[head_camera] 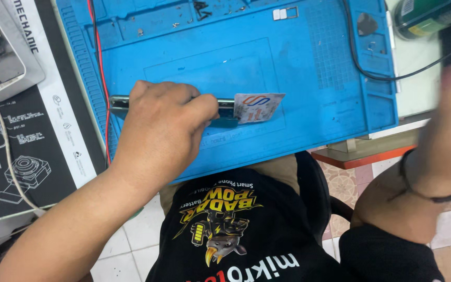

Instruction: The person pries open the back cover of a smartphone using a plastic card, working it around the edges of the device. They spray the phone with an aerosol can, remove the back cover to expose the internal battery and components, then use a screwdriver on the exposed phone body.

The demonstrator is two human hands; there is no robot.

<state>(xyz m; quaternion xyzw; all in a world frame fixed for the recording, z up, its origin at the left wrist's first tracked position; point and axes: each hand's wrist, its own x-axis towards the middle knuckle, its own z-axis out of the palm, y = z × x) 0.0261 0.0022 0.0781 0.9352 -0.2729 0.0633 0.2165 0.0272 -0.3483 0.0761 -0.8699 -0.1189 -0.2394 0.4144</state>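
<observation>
My left hand [163, 128] grips a thin dark phone [118, 103] held on its edge on the blue work mat [309, 78]. A white plastic card [257, 107] with red and blue marks sticks out of the phone's right end. My right hand [444, 141] is raised at the right edge of the view, blurred and close to the camera, off the mat; a dark band circles its wrist. Whether it holds anything cannot be seen.
Small screws [202, 9] and a small white part [284, 13] lie in the mat's top trays. A red wire [100, 62] and a black cable [371, 73] cross the mat. A printed black-and-white sheet [32, 151] lies to the left, a green-and-yellow object [424, 18] at top right.
</observation>
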